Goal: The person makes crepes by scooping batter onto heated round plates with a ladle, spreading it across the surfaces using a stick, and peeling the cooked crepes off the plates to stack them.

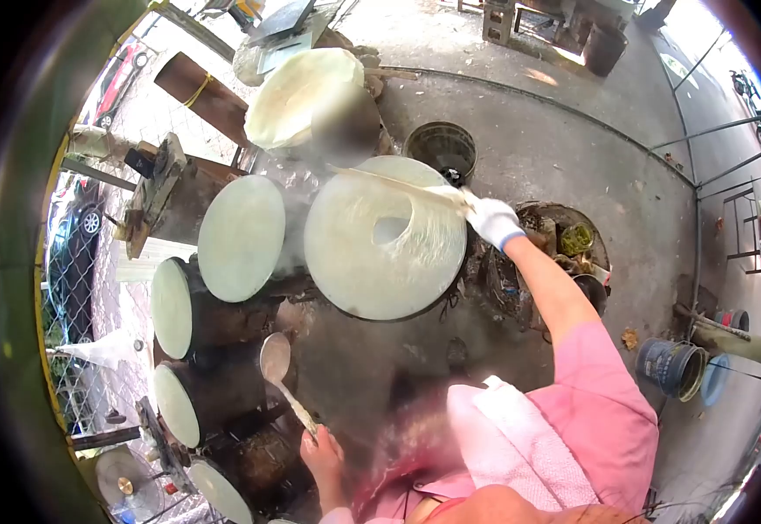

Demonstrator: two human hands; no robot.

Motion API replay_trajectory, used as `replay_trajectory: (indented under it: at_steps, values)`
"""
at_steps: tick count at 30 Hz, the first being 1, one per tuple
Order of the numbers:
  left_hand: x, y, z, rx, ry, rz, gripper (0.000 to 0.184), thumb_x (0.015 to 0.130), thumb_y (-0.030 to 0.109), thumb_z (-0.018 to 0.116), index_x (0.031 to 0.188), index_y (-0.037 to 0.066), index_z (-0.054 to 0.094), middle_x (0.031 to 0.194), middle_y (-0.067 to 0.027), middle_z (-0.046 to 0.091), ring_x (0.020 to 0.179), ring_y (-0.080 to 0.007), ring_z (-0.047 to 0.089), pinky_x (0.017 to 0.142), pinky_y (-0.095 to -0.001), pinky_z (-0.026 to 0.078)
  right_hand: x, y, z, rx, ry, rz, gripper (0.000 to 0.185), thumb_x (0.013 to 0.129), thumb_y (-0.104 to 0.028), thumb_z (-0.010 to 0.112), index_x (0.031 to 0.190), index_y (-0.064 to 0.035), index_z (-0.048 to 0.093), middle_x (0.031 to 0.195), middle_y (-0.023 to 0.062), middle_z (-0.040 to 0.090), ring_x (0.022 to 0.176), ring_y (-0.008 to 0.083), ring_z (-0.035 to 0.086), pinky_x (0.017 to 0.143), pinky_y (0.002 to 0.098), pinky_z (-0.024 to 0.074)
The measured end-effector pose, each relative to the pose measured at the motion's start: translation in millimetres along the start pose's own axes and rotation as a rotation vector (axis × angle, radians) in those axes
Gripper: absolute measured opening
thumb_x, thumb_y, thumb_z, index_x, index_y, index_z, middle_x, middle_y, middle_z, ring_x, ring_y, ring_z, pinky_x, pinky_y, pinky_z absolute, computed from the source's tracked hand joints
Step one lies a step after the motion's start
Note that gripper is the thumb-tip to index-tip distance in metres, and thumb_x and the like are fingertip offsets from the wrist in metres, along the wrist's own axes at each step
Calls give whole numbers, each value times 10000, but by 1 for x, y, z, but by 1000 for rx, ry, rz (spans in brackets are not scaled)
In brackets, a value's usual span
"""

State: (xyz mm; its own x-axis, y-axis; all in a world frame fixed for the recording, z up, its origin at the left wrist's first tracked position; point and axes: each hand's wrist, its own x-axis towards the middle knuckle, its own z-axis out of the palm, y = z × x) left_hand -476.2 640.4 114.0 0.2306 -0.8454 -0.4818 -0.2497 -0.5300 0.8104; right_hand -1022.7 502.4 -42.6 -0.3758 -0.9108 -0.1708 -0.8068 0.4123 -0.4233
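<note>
My left hand is closed around the handle of a ladle, its round bowl pointing away from me over the floor. On my right hand is a white glove, its fingers closed on the end of a long thin wooden spreader. The spreader lies across the far part of a large round griddle. A pale layer of batter coats this griddle, with streaks at the right and a bare greyish patch right of its middle.
Smaller round pale-topped drums curve along the left. A broad pale sheet lies on a round stand at the back, partly blurred by steam. A dark bucket stands behind the griddle. To the right is a round stand with containers.
</note>
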Motion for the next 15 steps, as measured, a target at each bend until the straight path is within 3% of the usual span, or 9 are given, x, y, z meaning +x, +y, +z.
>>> replay_trajectory:
  at_steps: [2, 3, 5, 7, 9, 11, 13, 14, 15]
  values:
    - [1, 2, 1, 122, 8, 44, 123, 974, 132, 541, 875, 59, 552, 715, 44, 466, 644, -12, 437, 530, -159, 357, 31, -33, -16, -46, 22, 90, 503, 931, -431, 500, 1383, -212, 484, 959, 184, 702, 893, 375, 674, 759, 502, 512]
    - [-3, 11, 6, 80, -4, 16, 120, 975, 135, 539, 884, 58, 552, 717, 42, 464, 642, -13, 434, 533, -160, 358, 29, -57, -27, -23, 58, 107, 477, 929, -403, 518, 1356, -193, 513, 1018, 175, 696, 906, 359, 676, 762, 489, 515]
    - [-11, 34, 18, -10, -28, -48, 116, 979, 141, 534, 902, 56, 552, 721, 39, 462, 637, -14, 428, 540, -162, 360, 0, -83, -16, 150, 218, -136, 470, 913, -352, 578, 1343, -167, 540, 1118, 174, 673, 945, 363, 667, 808, 465, 520]
    - [-13, 45, 26, -58, -58, -53, 85, 977, 142, 546, 931, 72, 536, 733, 45, 458, 630, -14, 421, 522, -157, 341, -44, -83, 21, 380, 234, -303, 504, 889, -316, 653, 1356, -156, 553, 1186, 175, 644, 976, 369, 655, 851, 430, 521]
    - [-7, 48, 32, -139, -43, -72, 68, 976, 137, 547, 936, 86, 525, 738, 55, 450, 621, -12, 418, 500, -154, 325, -107, -83, 2, 592, 194, -248, 556, 889, -283, 690, 1392, -114, 523, 1195, 170, 658, 999, 323, 672, 862, 377, 524]
    - [-6, 57, 39, -126, -105, -68, 61, 980, 136, 553, 936, 106, 523, 734, 64, 449, 599, -15, 420, 480, -154, 322, -138, -39, 51, 958, 417, -36, 506, 925, -270, 676, 1389, -116, 545, 1020, 78, 710, 822, 192, 687, 705, 300, 531]
    - [2, 58, 45, -133, -155, -63, 63, 981, 140, 560, 935, 113, 526, 714, 62, 450, 570, -18, 418, 464, -160, 321, -177, -33, 31, 1422, 63, 514, 431, 953, -246, 651, 1365, -137, 581, 806, -45, 626, 646, 61, 582, 543, 221, 452]
    - [4, 63, 51, -112, -189, -50, 71, 981, 139, 569, 932, 108, 527, 664, 47, 450, 504, -34, 405, 414, -183, 311, -192, -43, 20, 1371, -90, 656, 383, 966, -237, 632, 1343, -172, 605, 707, -97, 504, 548, 18, 468, 466, 201, 362]
    - [9, 62, 58, -100, -197, -5, 85, 984, 136, 561, 923, 92, 523, 612, 29, 439, 425, -56, 378, 364, -215, 290, -203, -59, 4, 1324, -169, 661, 368, 962, -227, 634, 1322, -149, 622, 717, -84, 531, 552, 34, 484, 476, 212, 380]
